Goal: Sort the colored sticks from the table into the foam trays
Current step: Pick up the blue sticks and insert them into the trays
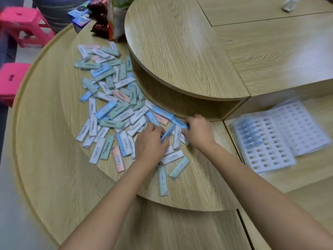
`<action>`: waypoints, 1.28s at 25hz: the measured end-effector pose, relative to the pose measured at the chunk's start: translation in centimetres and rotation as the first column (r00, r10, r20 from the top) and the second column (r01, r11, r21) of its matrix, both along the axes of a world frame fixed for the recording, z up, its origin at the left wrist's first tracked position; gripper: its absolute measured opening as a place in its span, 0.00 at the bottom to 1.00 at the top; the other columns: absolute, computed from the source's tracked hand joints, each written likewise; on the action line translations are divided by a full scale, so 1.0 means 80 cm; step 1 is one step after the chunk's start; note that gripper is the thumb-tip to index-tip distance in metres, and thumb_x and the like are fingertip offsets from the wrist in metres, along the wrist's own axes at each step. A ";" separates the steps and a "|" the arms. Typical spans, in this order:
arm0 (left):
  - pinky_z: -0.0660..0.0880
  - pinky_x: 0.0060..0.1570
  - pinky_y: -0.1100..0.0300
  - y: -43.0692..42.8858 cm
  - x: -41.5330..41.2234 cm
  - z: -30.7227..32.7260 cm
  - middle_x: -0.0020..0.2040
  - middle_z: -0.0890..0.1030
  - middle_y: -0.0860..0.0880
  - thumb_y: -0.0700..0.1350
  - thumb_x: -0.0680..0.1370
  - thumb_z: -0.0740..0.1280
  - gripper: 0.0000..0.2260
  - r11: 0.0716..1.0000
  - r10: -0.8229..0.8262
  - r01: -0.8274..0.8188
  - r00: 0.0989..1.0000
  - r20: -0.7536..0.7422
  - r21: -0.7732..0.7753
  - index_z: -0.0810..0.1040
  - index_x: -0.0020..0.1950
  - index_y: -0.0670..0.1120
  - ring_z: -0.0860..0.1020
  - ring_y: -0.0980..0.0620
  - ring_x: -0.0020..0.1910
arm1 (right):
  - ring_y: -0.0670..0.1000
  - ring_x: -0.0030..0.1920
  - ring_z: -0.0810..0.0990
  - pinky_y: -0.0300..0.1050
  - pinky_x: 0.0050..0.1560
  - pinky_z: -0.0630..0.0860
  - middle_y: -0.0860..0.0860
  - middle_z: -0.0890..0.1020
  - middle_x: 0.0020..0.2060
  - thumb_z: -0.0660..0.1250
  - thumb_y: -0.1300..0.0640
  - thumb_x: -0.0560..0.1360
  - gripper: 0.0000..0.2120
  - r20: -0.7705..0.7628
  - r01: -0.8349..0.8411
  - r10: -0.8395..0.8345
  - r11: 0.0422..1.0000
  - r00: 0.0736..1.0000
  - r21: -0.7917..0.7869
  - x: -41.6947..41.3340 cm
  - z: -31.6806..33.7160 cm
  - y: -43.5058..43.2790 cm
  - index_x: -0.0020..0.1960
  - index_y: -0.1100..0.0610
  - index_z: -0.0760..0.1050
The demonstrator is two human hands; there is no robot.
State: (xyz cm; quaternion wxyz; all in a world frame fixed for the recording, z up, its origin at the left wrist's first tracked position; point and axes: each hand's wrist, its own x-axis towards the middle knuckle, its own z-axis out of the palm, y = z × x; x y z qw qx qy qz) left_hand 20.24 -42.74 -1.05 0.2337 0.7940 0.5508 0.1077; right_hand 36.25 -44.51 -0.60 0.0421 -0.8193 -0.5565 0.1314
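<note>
The sticks (115,109) are spread all over a curved tier of the table (198,186). It's a loose heap of long, flat-sided bars in pale blue, sage green, salmon pink and white. They look matte, with crisp square edges. Each one I can make out has a pale label strip with dark print and what looks like barcode lines, but it's way too blurry for me to read a word.

From my end, both hands are down at the near edge of the heap, close together. The left hand (151,141) has its fingers curled round a blue stick (166,134) that pokes out tilted toward the other hand. The right hand (198,130) has its fingers bent over the end of a second blue stick (179,122), which lies just by the shelf's base.

Off to the right, on a separate wooden surface, lie the foam trays (304,127). They're two white sheets side by side, gridded with rows of small oval holes. The near tray (270,156) has blue pieces (246,132) filling part of its left side, though motion blur smears the detail.

Above the heap sits a raised half-round shelf (180,51) in the same light oak-grain finish. Some crinkly bags (108,20) stand behind the heap. Two hot-pink plastic stools (23,24) are on the floor at left.
</note>
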 end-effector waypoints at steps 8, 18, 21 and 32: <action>0.68 0.45 0.62 -0.010 -0.044 0.018 0.49 0.79 0.52 0.45 0.76 0.69 0.09 0.999 0.034 -0.029 0.964 0.262 -0.022 0.80 0.55 0.47 0.75 0.54 0.47 | 0.56 0.50 0.76 0.48 0.48 0.67 0.54 0.78 0.50 0.63 0.55 0.73 0.12 0.070 -0.097 0.096 0.995 0.993 0.006 0.002 0.014 -0.006 0.54 0.58 0.72; 0.75 0.38 0.64 -0.097 0.031 0.081 0.43 0.81 0.56 0.42 0.73 0.72 0.06 0.997 0.021 0.020 0.836 0.548 -0.069 0.81 0.48 0.50 0.78 0.60 0.41 | 0.47 0.33 0.76 0.45 0.38 0.81 0.53 0.76 0.32 0.69 0.62 0.73 0.02 -0.798 0.261 0.029 0.937 0.601 0.231 0.088 0.102 -0.144 0.43 0.58 0.80; 0.76 0.41 0.63 -0.127 0.087 0.087 0.43 0.80 0.55 0.44 0.75 0.70 0.06 0.996 0.006 0.043 0.815 0.579 -0.072 0.81 0.51 0.50 0.78 0.57 0.43 | 0.46 0.32 0.76 0.42 0.38 0.80 0.54 0.73 0.32 0.72 0.65 0.70 0.03 -0.895 0.396 0.001 0.897 0.446 0.198 0.149 0.117 -0.206 0.43 0.62 0.80; 0.76 0.45 0.57 -0.160 0.221 0.045 0.45 0.82 0.51 0.44 0.75 0.70 0.08 0.976 -0.218 0.194 0.901 0.375 0.101 0.82 0.53 0.46 0.77 0.54 0.41 | 0.48 0.31 0.77 0.49 0.40 0.82 0.53 0.77 0.30 0.70 0.59 0.73 0.07 -0.956 0.477 -0.048 0.873 0.289 0.100 0.226 0.075 -0.249 0.43 0.63 0.80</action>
